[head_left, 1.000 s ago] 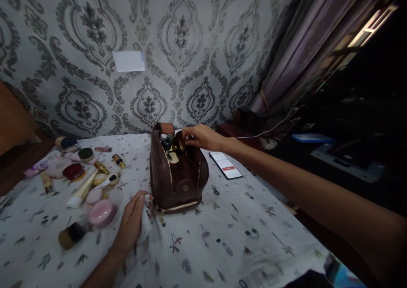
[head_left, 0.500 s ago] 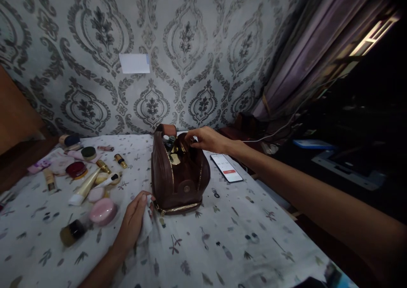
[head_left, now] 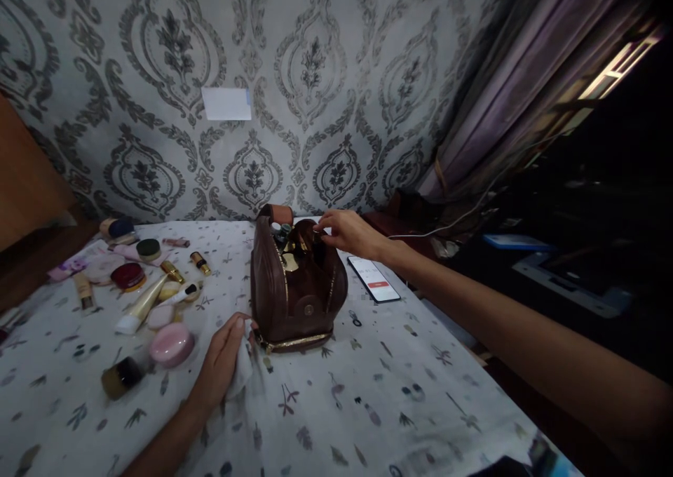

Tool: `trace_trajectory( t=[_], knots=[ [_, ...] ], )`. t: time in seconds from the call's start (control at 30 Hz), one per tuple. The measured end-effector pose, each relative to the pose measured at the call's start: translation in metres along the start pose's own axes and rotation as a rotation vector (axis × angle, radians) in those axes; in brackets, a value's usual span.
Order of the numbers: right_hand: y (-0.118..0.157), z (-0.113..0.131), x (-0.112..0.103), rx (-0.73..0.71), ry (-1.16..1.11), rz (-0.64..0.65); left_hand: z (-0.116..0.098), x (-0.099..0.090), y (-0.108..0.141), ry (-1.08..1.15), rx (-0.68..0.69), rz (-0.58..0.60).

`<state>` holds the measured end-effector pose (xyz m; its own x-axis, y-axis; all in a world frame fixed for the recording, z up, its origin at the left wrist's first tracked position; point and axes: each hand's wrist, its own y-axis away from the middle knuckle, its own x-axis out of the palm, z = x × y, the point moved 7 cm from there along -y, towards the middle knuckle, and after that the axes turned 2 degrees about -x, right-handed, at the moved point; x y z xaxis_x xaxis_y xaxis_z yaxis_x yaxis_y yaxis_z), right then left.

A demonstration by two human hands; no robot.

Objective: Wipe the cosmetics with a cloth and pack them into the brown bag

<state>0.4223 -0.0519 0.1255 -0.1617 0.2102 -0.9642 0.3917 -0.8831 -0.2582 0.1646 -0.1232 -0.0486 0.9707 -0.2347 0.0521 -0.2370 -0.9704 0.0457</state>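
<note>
A brown toiletry bag (head_left: 269, 291) stands unzipped on the table, with its front flap folded down. Inside are bottles with pale and dark caps and some gold-coloured items, partly in shadow. My right hand (head_left: 347, 233) reaches over the bag's far right rim, fingers bent together in a pinch. What lies between those fingertips is too small to make out. My left hand (head_left: 221, 351) rests on the table by the bag's lower left corner, closed on a white wipe (head_left: 242, 368), its fingertips near the zip end.
Loose cosmetics lie to the left, among them a pink round jar (head_left: 172, 345), a cream tube (head_left: 141, 305), a dark red jar (head_left: 127, 276) and a black-capped jar (head_left: 122, 378). A lit phone (head_left: 375, 280) lies right of the bag. The patterned wall (head_left: 294, 112) rises behind the table.
My right hand has shifted slightly up and right at the bag's rim. My left hand stays beside the bag with the wipe. The view has moved slightly.
</note>
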Motion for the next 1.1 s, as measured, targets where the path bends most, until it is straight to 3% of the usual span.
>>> trace_trajectory(
  t=[0.23, 0.5, 0.8, 1.1],
  knots=[
    [-0.001, 0.0, 0.001, 0.031, 0.04, 0.026, 0.002, -0.001, 0.0, -0.01, 0.014, 0.007],
    [-0.001, -0.012, 0.002, 0.172, -0.014, -0.013, -0.002, 0.001, 0.001, -0.034, 0.04, 0.023],
    [-0.004, -0.02, 0.005, 0.098, -0.047, 0.026, 0.002, 0.001, 0.0, -0.061, 0.017, 0.054],
    [-0.008, -0.007, 0.005, 0.113, -0.036, 0.089, 0.006, 0.003, -0.002, -0.06, 0.025, 0.09]
  ],
)
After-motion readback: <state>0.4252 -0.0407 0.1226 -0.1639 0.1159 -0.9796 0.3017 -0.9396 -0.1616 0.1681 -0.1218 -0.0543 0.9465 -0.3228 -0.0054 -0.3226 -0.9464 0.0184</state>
